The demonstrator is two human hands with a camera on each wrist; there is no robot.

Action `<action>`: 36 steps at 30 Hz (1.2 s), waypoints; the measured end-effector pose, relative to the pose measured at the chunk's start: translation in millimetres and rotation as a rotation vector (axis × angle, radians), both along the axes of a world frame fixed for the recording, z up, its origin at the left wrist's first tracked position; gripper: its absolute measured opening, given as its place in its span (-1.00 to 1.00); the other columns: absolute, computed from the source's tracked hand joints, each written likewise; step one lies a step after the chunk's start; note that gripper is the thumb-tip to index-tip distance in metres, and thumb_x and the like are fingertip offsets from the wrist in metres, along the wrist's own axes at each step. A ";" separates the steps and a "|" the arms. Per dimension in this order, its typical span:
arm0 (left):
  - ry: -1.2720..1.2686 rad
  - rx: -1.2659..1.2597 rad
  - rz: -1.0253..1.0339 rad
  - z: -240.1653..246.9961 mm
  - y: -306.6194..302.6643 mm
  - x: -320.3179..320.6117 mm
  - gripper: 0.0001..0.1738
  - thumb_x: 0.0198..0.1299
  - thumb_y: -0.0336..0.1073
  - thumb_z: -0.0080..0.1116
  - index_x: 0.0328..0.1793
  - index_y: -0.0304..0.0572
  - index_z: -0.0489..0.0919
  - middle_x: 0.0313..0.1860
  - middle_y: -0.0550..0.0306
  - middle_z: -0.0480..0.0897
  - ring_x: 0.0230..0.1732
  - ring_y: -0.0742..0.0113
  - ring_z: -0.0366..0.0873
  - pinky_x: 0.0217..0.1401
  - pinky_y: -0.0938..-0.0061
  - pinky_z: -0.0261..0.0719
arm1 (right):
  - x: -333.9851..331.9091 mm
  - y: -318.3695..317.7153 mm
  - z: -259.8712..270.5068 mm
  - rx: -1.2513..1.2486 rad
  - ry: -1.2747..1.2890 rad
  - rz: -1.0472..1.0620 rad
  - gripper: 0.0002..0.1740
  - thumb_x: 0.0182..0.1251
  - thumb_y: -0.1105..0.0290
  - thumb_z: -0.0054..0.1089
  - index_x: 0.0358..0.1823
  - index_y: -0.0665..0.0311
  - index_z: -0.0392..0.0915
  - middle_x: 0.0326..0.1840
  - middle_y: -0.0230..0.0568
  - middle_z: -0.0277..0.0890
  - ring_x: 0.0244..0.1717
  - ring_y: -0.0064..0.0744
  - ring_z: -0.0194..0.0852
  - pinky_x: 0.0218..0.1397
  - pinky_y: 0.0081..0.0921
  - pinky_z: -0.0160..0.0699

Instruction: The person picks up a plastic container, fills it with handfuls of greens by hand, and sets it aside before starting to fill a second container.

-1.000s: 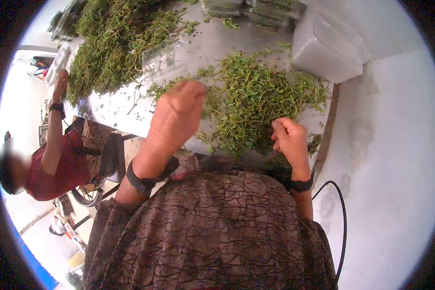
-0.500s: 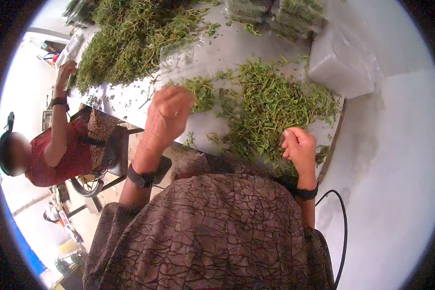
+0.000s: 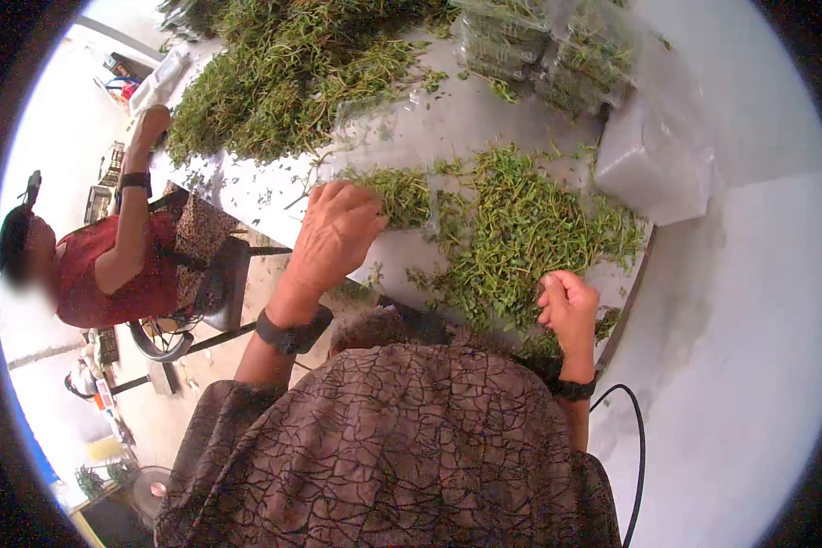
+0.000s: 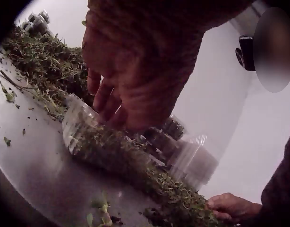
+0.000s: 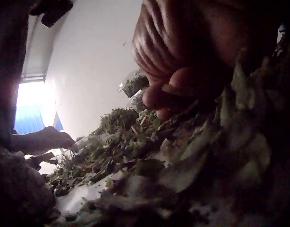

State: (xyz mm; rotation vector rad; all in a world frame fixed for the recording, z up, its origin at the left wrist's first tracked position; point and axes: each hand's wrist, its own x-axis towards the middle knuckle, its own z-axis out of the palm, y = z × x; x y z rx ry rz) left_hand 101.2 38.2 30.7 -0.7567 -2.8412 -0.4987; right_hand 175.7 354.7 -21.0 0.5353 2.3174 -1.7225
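Observation:
My left hand (image 3: 338,224) is over the left end of a clear plastic container (image 4: 72,125) with green leafy sprigs in it. In the left wrist view its loosely bent fingers (image 4: 105,99) reach down at the container's rim, over the sprigs. My right hand (image 3: 568,306) rests at the near right edge of a loose pile of sprigs (image 3: 511,237). Its fingers are curled, with the thumb against the index finger. Leaves partly hide those fingertips in the right wrist view, and I cannot tell whether a stem is between them.
A larger heap of sprigs (image 3: 283,82) covers the far left of the table (image 3: 484,110). Filled clear boxes (image 3: 502,41) are stacked at the back, beside a stack of empty containers (image 3: 658,155) near the wall. Another person (image 3: 119,274) sits at the left.
My left hand has gone from a raised, curled pose to looser fingers at the container's edge. The right hand stays by the pile. The head view has shifted, showing more of the back.

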 end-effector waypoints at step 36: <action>0.149 0.144 -0.147 -18.8 -41.0 0.1 -0.71 0.03 -0.32 0.16 -0.08 -0.18 0.54 0.01 0.05 0.53 0.11 0.07 0.38 0.15 0.17 0.29 | -86.3 -164.1 56.1 0.632 0.966 0.678 -0.70 0.15 0.32 0.16 -0.09 0.24 0.50 -0.15 -0.15 0.57 0.10 -0.11 0.35 0.24 -0.14 0.20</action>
